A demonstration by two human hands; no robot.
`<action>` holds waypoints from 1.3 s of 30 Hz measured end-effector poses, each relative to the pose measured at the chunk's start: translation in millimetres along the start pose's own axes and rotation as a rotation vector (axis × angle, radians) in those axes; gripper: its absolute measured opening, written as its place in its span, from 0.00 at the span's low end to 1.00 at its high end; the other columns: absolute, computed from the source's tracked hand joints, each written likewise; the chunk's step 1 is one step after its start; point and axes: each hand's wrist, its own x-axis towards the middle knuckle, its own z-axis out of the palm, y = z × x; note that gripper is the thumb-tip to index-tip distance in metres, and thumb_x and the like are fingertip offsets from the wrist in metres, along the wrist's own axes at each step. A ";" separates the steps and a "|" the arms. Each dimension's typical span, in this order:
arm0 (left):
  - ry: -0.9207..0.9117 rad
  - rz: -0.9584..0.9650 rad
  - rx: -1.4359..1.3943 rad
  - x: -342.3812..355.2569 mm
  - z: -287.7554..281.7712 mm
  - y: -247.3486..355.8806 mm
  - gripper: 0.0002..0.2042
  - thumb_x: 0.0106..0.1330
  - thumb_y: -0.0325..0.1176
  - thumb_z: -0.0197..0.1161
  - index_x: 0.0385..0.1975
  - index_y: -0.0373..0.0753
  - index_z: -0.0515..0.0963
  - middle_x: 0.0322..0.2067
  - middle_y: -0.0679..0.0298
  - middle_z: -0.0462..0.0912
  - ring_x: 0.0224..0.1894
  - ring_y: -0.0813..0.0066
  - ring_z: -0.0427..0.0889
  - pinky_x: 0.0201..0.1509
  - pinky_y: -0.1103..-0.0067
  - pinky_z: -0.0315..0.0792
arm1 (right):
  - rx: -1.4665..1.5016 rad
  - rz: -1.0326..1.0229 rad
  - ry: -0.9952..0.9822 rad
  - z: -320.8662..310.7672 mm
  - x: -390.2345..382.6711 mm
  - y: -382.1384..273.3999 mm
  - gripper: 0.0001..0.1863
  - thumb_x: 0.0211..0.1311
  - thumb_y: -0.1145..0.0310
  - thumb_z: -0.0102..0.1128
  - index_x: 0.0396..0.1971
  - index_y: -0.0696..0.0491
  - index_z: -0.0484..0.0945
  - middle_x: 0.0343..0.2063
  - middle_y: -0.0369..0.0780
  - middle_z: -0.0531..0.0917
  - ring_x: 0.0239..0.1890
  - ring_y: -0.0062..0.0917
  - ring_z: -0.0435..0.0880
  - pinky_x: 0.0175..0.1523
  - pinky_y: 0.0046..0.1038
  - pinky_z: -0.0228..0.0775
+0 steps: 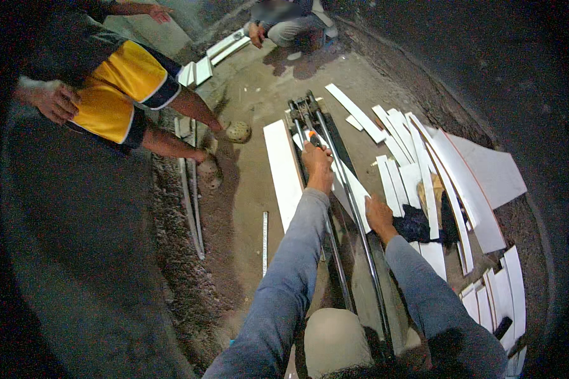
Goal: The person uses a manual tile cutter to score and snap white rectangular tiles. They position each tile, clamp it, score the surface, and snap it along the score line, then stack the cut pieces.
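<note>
Here, your left hand (318,165) wraps the handle (316,140) between two dark rails (373,271), while your right hand (379,216) touches the near right end of a white strip (360,198); how firmly it grips, you cannot tell from this angle. The strip lies beneath the rails, its long axis slanting from far left to near right, the right rail crossing over it between your hands. A wide white piece (281,170) lies left; dark cloth (417,224) sits beside your right hand. A bystander's shoe (238,131) stands farther left.
</note>
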 end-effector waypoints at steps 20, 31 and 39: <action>0.006 0.027 0.605 29.0 -32.9 -11.9 0.27 0.80 0.60 0.43 0.36 0.39 0.74 0.17 0.64 0.75 0.11 0.74 0.68 0.13 0.74 0.62 | -0.110 0.051 -0.091 -63.9 -99.0 66.6 0.29 0.79 0.45 0.41 0.45 0.57 0.79 0.38 0.59 0.86 0.41 0.59 0.85 0.49 0.59 0.75; -0.218 -0.060 0.372 -96.3 -58.3 34.9 0.21 0.82 0.52 0.45 0.56 0.41 0.71 0.42 0.63 0.83 0.40 0.76 0.84 0.35 0.80 0.77 | 0.097 -0.128 0.074 -123.6 -208.3 140.5 0.17 0.78 0.64 0.44 0.52 0.57 0.78 0.40 0.53 0.81 0.43 0.53 0.82 0.46 0.50 0.73; -0.882 -0.360 0.791 -242.1 -159.2 13.2 0.32 0.80 0.60 0.43 0.69 0.37 0.69 0.60 0.59 0.80 0.60 0.67 0.81 0.58 0.68 0.76 | 0.354 -0.002 0.154 -131.4 -315.6 73.9 0.16 0.80 0.63 0.46 0.37 0.61 0.74 0.31 0.56 0.78 0.38 0.56 0.80 0.43 0.47 0.71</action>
